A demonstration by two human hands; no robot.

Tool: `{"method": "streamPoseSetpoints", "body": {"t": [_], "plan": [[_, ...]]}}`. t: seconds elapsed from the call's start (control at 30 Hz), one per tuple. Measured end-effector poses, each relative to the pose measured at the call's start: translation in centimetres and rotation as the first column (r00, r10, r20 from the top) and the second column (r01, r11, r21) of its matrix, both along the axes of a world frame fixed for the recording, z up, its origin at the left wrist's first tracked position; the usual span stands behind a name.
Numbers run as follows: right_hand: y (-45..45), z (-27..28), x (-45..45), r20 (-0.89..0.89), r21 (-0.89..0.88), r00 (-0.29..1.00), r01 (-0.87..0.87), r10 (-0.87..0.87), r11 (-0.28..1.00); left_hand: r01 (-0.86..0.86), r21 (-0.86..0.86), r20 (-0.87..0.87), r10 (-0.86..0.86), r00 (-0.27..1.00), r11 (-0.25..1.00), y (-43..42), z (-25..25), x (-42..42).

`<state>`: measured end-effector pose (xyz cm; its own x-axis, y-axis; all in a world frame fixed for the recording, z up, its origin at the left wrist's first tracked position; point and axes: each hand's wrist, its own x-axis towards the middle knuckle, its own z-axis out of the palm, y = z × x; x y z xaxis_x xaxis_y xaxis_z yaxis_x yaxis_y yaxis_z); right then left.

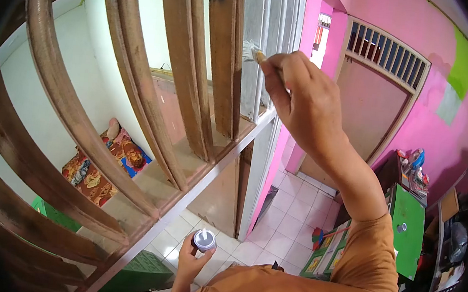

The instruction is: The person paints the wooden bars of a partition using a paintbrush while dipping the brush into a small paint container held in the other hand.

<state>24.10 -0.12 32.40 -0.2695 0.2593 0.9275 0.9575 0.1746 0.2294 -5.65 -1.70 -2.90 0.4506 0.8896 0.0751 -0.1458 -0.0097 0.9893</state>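
Note:
My right hand (305,94) is raised and closed round a small paintbrush (259,55). The whitish bristles lie against the grey-painted panel (263,20) beside the brown wooden slats. Lower down, in front of my body, my left hand (191,262) has its fingers wrapped round a small round pot (204,240) of grey paint. Some whitish matter shows at the middle of the pot's open top. Below the slats runs a sill whose front edge (196,193) is light grey.
Upright brown slats (124,69) fill the left side, with a patterned mattress (109,168) beyond them. A closed door (354,112) stands in the pink wall. To my right are a green cabinet (404,230) and a loaded shelf (447,253). White tiles (290,198) cover the floor.

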Motion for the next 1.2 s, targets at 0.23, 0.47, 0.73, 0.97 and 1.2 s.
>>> {"method": "streamPoseSetpoints", "body": {"t": [0.23, 0.47, 0.73, 0.97, 1.2], "plan": [[-0.9, -3.8, 0.1, 0.022, -0.215, 0.999, -0.019, 0.025, 0.977, -0.022, -0.002, 0.002, 0.022, 1.000, 1.000, -0.3, 0.6, 0.3], [-1.2, -6.3, 0.3, 0.008, -0.200, 0.999, -0.040, 0.043, 0.979, -0.002, -0.004, 0.000, 0.002, 1.000, 1.000, -0.2, 0.7, 0.1], [-2.3, -6.7, 1.5, -0.051, -0.187, 0.998, -0.034, 0.024, 0.982, -0.009, -0.003, 0.003, 0.009, 1.000, 1.000, -0.2, -0.2, 0.0], [-4.7, -4.6, 1.3, -0.266, -0.116, 0.961, -0.109, 0.075, 0.987, -0.003, -0.005, -0.013, 0.002, 1.000, 1.000, -0.3, -0.4, -0.1], [-3.1, -4.9, 2.4, -0.268, -0.202, 0.957, -0.167, 0.109, 0.965, 0.001, 0.008, -0.007, -0.001, 1.000, 1.000, -0.2, -0.9, 0.1]]}}
